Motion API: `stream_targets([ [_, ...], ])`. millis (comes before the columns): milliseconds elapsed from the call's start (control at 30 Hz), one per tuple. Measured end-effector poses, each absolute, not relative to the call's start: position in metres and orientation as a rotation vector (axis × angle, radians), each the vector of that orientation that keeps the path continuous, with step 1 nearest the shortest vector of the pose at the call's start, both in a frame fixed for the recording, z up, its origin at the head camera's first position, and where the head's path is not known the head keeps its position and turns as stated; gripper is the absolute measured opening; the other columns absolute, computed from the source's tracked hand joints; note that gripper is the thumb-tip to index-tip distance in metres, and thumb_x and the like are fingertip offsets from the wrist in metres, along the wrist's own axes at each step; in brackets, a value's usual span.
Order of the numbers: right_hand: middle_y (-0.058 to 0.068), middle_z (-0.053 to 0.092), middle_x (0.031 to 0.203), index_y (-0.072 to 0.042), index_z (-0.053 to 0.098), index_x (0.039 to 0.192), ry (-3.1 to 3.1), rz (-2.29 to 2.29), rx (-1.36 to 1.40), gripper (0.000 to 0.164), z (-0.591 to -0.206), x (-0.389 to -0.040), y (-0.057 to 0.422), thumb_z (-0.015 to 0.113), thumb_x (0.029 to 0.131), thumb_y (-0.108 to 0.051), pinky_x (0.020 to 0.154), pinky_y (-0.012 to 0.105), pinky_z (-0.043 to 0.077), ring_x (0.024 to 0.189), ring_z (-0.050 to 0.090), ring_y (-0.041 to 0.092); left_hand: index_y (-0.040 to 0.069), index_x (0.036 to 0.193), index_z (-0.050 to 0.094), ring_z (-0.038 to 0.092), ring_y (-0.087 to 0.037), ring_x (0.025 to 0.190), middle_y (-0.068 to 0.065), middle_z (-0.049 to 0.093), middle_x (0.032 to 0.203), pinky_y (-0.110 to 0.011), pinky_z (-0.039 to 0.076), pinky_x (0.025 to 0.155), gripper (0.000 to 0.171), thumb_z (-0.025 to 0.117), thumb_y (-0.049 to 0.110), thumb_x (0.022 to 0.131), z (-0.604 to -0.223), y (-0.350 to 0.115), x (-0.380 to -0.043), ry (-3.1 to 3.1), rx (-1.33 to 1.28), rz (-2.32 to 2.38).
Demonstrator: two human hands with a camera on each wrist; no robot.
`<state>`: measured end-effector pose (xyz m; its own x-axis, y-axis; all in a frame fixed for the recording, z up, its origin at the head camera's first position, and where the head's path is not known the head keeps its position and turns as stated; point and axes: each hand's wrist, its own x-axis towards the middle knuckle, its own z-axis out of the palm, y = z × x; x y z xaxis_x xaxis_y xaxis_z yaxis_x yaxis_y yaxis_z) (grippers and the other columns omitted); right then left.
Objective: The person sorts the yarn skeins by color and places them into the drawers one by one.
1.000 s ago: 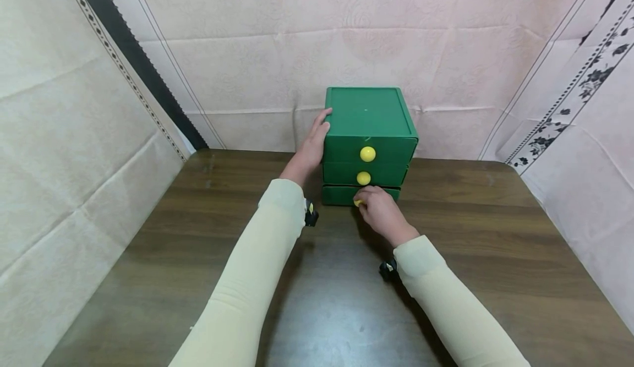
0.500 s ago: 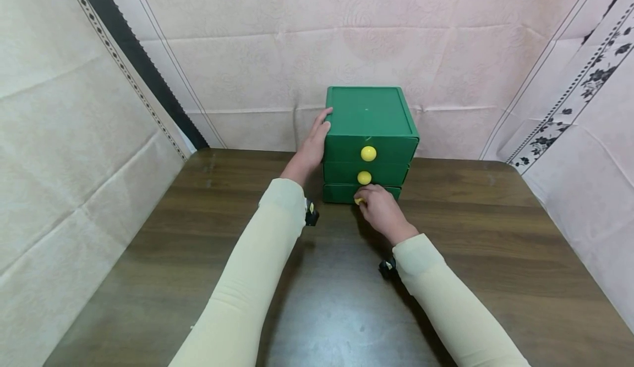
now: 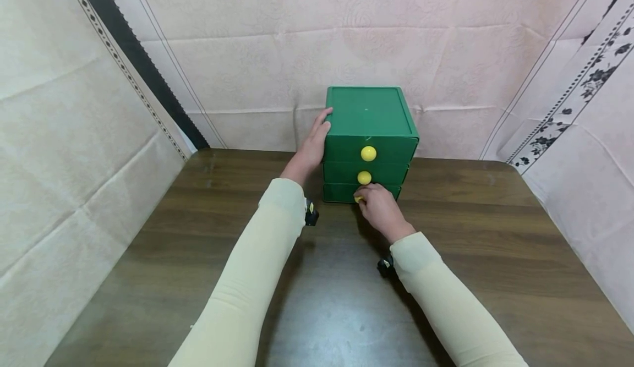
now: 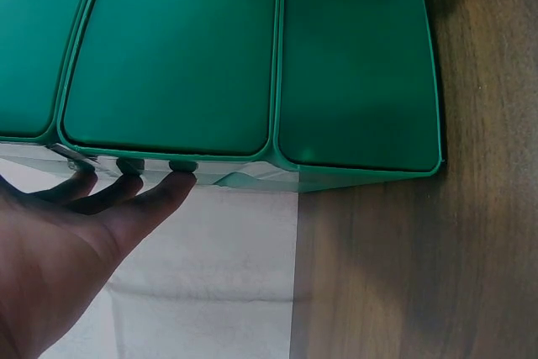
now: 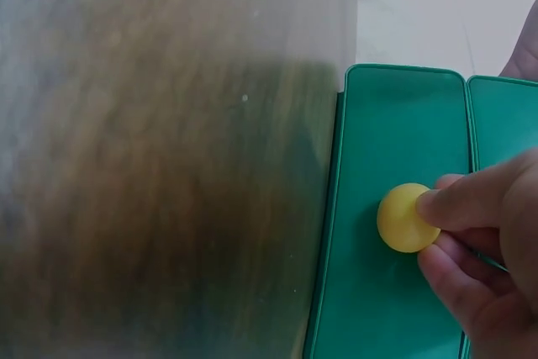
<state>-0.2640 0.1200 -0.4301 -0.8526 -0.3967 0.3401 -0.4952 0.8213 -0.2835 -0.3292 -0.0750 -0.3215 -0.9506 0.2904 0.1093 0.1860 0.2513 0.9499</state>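
A green three-drawer box (image 3: pixel 366 113) stands at the back of the table, each drawer with a round yellow knob. My right hand (image 3: pixel 381 210) pinches the bottom drawer's knob (image 5: pixel 402 220) between thumb and fingers. That bottom drawer (image 3: pixel 339 193) sits level with the drawer fronts above it. My left hand (image 3: pixel 310 148) rests against the box's left side, fingers extended, the fingertips touching the side wall in the left wrist view. The top knob (image 3: pixel 368 153) and middle knob (image 3: pixel 364 177) are untouched.
The brown wood-grain table (image 3: pixel 198 257) spreads out in front of the box. Pale patterned cloth (image 3: pixel 386 37) hangs close behind and on both sides. A black device (image 3: pixel 311 213) is strapped at the left wrist, another black device (image 3: pixel 385 266) at the right.
The bottom drawer has slid back into the box, and the gap above its front has closed. My right hand moved slightly forward with its knob; the left hand stayed in place.
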Motion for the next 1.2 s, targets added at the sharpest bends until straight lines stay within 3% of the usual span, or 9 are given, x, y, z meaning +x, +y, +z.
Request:
stream_targets([
  [133,0.010,0.071,0.107,-0.003,0.074,0.101,-2.757,0.529,0.662,0.015,-0.429,-0.264,0.117,0.066,0.088,-0.004,0.090,0.042,0.052,0.104,0.063,0.029,0.036,0.155,0.014,0.012,-0.021,0.149,0.002,0.009,0.163,-0.055,0.015,0.117,0.048,0.017,0.037,0.107,-0.317,-0.075,-0.329,2.415,0.441,1.787],
  [267,0.010,0.071,0.106,-0.003,0.074,0.100,-2.753,0.535,0.646,0.015,-0.428,-0.264,0.117,0.066,0.088,-0.004,0.090,0.041,0.053,0.102,0.063,0.029,0.040,0.153,0.014,0.012,-0.020,0.149,0.005,0.009,0.163,-0.055,0.015,0.117,0.047,0.017,0.040,0.106,-0.323,-0.075,-0.336,2.407,0.436,1.793],
  [500,0.009,0.070,0.108,-0.004,0.074,0.103,-2.744,0.555,0.655,0.016,-0.432,-0.261,0.119,0.067,0.089,-0.005,0.091,0.041,0.052,0.105,0.063,0.028,0.030,0.156,0.013,0.011,-0.025,0.149,-0.001,0.008,0.164,-0.056,0.015,0.117,0.049,0.018,0.034,0.107,-0.306,-0.075,-0.318,2.381,0.441,1.784],
  [767,0.009,0.070,0.110,-0.004,0.074,0.103,-2.717,0.527,0.674,0.016,-0.432,-0.261,0.121,0.066,0.089,-0.004,0.093,0.040,0.052,0.106,0.063,0.028,0.047,0.151,0.015,0.011,-0.020,0.149,0.007,0.008,0.163,-0.057,0.014,0.116,0.045,0.018,0.045,0.105,-0.327,-0.075,-0.335,2.411,0.422,1.807],
  [1200,0.009,0.070,0.107,-0.004,0.074,0.101,-2.726,0.528,0.684,0.015,-0.430,-0.262,0.120,0.066,0.088,-0.003,0.091,0.040,0.052,0.103,0.064,0.028,0.051,0.150,0.014,0.012,-0.020,0.149,0.009,0.009,0.163,-0.059,0.014,0.116,0.046,0.018,0.050,0.104,-0.333,-0.078,-0.340,2.423,0.440,1.792],
])
